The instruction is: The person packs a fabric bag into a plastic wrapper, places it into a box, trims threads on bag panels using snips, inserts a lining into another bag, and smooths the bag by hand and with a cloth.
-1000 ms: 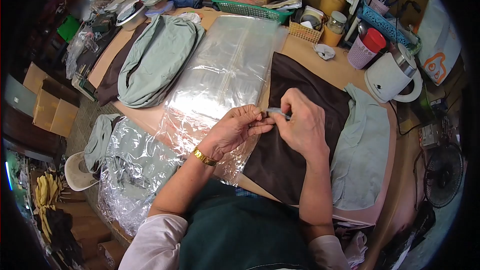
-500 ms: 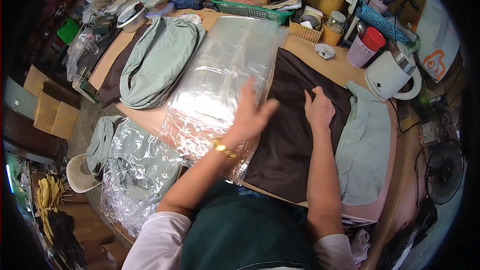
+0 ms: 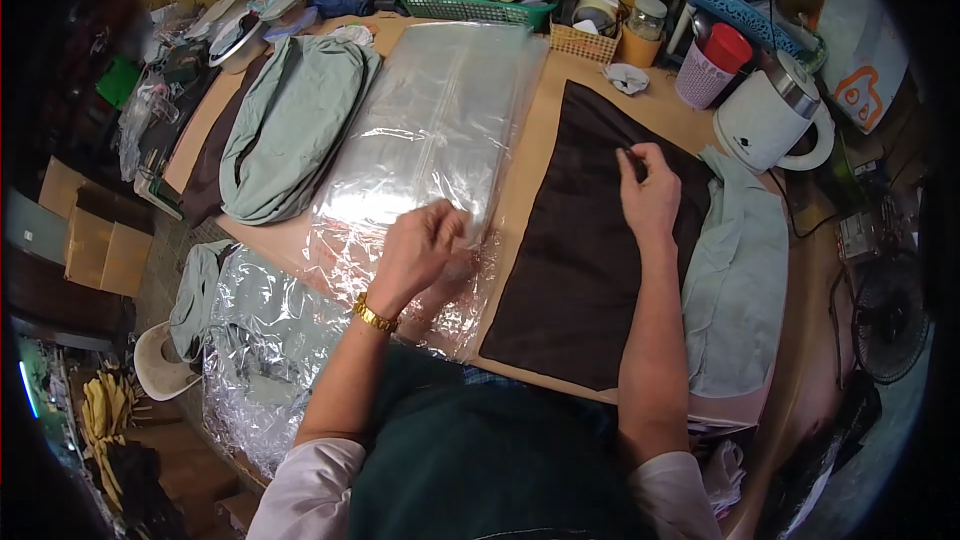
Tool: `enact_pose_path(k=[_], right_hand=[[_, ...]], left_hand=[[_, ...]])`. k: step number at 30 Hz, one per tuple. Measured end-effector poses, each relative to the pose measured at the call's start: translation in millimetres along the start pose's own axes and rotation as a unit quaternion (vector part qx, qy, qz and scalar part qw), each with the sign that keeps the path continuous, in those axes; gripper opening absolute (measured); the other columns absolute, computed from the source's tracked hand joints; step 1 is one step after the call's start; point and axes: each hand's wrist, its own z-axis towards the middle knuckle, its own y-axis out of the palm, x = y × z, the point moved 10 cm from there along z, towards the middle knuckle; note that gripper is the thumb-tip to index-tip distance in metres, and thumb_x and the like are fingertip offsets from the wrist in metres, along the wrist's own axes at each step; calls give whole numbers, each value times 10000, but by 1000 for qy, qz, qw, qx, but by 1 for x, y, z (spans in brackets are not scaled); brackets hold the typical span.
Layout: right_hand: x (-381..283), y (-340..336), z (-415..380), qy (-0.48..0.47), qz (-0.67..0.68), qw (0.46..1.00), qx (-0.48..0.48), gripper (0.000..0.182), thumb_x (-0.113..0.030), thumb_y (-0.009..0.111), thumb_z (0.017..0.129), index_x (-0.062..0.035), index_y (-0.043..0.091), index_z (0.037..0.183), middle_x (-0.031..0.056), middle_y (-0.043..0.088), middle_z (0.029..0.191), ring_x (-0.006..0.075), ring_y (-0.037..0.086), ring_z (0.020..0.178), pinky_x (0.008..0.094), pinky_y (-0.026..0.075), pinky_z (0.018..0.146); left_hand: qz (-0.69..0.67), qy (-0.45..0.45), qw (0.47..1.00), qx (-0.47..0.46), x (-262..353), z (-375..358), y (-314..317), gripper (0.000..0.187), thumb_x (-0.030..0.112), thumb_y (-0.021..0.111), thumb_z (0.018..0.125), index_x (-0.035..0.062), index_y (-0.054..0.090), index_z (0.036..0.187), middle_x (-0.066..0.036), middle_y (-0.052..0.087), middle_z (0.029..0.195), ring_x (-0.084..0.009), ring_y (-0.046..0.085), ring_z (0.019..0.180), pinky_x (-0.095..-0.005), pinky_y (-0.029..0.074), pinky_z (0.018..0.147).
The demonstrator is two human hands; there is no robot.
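My left hand, with a gold watch on the wrist, is over the near part of a stack of clear plastic bags. Its fingers are curled in, and whatever they hold is hidden. On the right, my right hand pinches a dark brown cloth near its upper right side, where a small fold shows. The cloth lies flat on the table, apart from the bags. Just right of it is a pale green cloth, partly rumpled along its left edge.
A bundled pale green cloth lies left of the bags. A plastic-wrapped pile sits at the near left. Along the back stand a green basket, a wicker basket, a pink cup and a white kettle.
My left hand has drawn back toward me, its spread fingers now curled. The brown cloth has shifted right with my right hand, widening the gap beside the bags. The camera view has shifted slightly.
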Motion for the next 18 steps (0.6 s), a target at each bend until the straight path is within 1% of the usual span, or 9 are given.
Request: enact_pose_path(k=[2, 4, 5, 6, 8, 10, 12, 13, 18], right_hand=[[-20, 12, -4, -36, 53, 997, -44, 216, -199, 711, 857, -67, 619, 1002, 152, 683, 832, 332, 676, 761, 371, 504, 660], [-44, 32, -13, -23, 123, 979, -161, 271, -208, 724, 841, -72, 622, 1053, 179, 688, 890, 343, 680, 835, 375, 511, 713], [-50, 48, -23, 15, 122, 958, -260, 328, -207, 734, 819, -84, 623, 1101, 202, 687, 946, 356, 675, 907, 391, 513, 768], [-55, 64, -34, -32, 110, 950, -289, 312, -184, 728, 811, -78, 631, 1088, 197, 690, 972, 360, 668, 930, 413, 511, 782], [-52, 83, -49, -80, 3, 937, -339, 240, -121, 722, 812, -29, 634, 1016, 144, 686, 861, 263, 669, 782, 387, 504, 732], [-52, 75, -41, -93, 31, 955, -281, 189, -111, 706, 824, -6, 623, 957, 165, 661, 800, 262, 648, 728, 363, 487, 692], [-36, 69, -35, -6, 55, 954, -295, 201, -151, 701, 830, -16, 625, 958, 187, 682, 899, 389, 643, 876, 436, 488, 719], [-37, 64, -31, -11, 61, 958, -280, 198, -149, 706, 833, -5, 613, 931, 183, 662, 815, 362, 630, 732, 409, 463, 652], [-41, 60, -29, -2, 102, 958, -269, 194, -142, 716, 833, -1, 609, 911, 158, 607, 701, 270, 549, 590, 367, 419, 584]], left_hand=[[60, -17, 996, 69, -2, 6, -12, 205, 206, 587, 965, 11, 635, 921, -61, 654, 830, -146, 605, 694, -305, 496, 648], [-85, 103, 980, 147, 17, 14, -7, 283, 226, 624, 942, 17, 574, 1127, -90, 643, 955, -183, 611, 704, -312, 504, 681], [-122, 73, 986, 90, 16, 19, 15, 392, 244, 649, 925, 17, 516, 1216, -110, 635, 995, -201, 615, 708, -324, 508, 693], [-159, 43, 986, 32, 17, 22, 39, 514, 262, 675, 907, 17, 458, 1304, -129, 627, 1036, -218, 618, 713, -335, 513, 704], [-69, 97, 993, 14, 38, 20, 62, 614, 286, 676, 890, -8, 387, 1345, -229, 640, 965, -353, 655, 780, -404, 516, 710], [-35, 37, 999, -4, 33, 20, 64, 515, 278, 677, 889, -18, 501, 1272, -220, 658, 858, -359, 660, 777, -405, 514, 726], [-80, 37, 990, -109, 23, 18, 79, 351, 271, 678, 888, -16, 647, 1089, -202, 669, 789, -359, 664, 770, -399, 512, 724], [-123, 56, 987, -81, 22, 16, 69, 258, 251, 673, 895, -5, 708, 902, -155, 696, 815, -283, 680, 752, -364, 509, 701], [-159, 24, 982, -101, 1, 12, 45, 217, 212, 656, 923, 1, 704, 932, -87, 723, 820, -118, 642, 711, -279, 478, 656]])
